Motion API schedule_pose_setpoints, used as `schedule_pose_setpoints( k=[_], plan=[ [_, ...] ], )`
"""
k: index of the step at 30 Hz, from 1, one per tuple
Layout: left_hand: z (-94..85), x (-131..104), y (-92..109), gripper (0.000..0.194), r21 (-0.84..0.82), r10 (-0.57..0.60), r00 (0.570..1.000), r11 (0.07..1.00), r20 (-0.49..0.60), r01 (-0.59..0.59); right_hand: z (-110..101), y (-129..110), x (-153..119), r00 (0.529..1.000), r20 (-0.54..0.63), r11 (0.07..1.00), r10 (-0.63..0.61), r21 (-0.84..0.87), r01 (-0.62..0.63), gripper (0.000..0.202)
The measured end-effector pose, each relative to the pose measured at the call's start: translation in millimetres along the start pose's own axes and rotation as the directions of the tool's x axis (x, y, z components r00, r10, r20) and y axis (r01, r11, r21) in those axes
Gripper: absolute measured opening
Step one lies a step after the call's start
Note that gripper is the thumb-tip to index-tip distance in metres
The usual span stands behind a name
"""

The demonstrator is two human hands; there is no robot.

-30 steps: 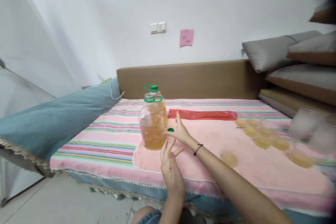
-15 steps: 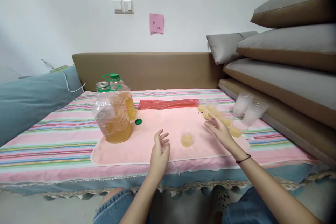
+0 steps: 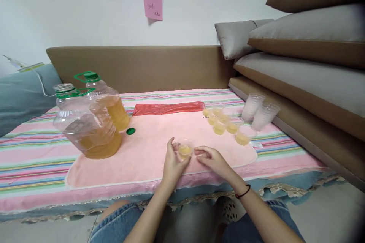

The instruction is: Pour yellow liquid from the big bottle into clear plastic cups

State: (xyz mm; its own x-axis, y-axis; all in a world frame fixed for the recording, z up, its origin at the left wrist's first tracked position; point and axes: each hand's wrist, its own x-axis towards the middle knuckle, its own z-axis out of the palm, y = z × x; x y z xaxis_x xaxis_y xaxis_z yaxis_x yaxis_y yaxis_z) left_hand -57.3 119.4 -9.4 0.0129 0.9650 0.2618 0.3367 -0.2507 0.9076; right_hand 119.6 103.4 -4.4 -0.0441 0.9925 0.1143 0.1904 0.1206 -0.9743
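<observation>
A clear plastic cup with a little yellow liquid stands on the pink mat near its front. Around its left and front side curves my left hand, thumb and fingers apart; whether it touches the cup is hard to tell. My right hand is at the cup's right side, its fingers bent but parted, with nothing in them. Several similar cups of yellow liquid stand together on the right of the mat. Two stacks of clear cups lean behind them.
An uncapped large bottle and a capped one stand at the left. A green cap lies beside them. Red plastic stretches along the back. Cushions are piled at the right.
My right hand has moved left and down from the group of cups to the single cup. My left hand has come up against or close to that cup. The view has shifted.
</observation>
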Motion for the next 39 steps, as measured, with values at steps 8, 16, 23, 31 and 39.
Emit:
schedule_pose_setpoints(
  k=[8, 16, 23, 31, 39],
  plan=[
    [16.7, -2, 6, 0.073, -0.017, 0.057, 0.995, 0.998, -0.082, -0.058, 7, -11, -4, 0.999, -0.032, 1.000, 0.003, 0.023, -0.002, 0.032],
    [57.5, 8, 29, 0.074, -0.102, 0.117, 0.993, 0.988, -0.033, -0.120, -33, -13, -6, 0.979, -0.199, 0.995, 0.036, 0.101, -0.016, 0.026],
    [118.5, 23, 49, 0.081, -0.161, 0.123, 0.988, 0.981, 0.096, -0.107, -83, -1, -8, 0.909, -0.391, 0.986, 0.146, 0.135, -0.101, 0.027],
    [159.5, 39, 52, 0.090, -0.260, 0.099, 0.979, 0.964, 0.179, -0.050, -108, 11, -9, 0.855, -0.484, 0.982, 0.188, 0.122, -0.146, 0.030],
    [168.2, 46, 54, 0.090, -0.306, 0.078, 0.977, 0.952, 0.199, -0.014, -109, 21, -5, 0.848, -0.507, 0.988, 0.153, 0.058, -0.144, 0.031]
  ],
)
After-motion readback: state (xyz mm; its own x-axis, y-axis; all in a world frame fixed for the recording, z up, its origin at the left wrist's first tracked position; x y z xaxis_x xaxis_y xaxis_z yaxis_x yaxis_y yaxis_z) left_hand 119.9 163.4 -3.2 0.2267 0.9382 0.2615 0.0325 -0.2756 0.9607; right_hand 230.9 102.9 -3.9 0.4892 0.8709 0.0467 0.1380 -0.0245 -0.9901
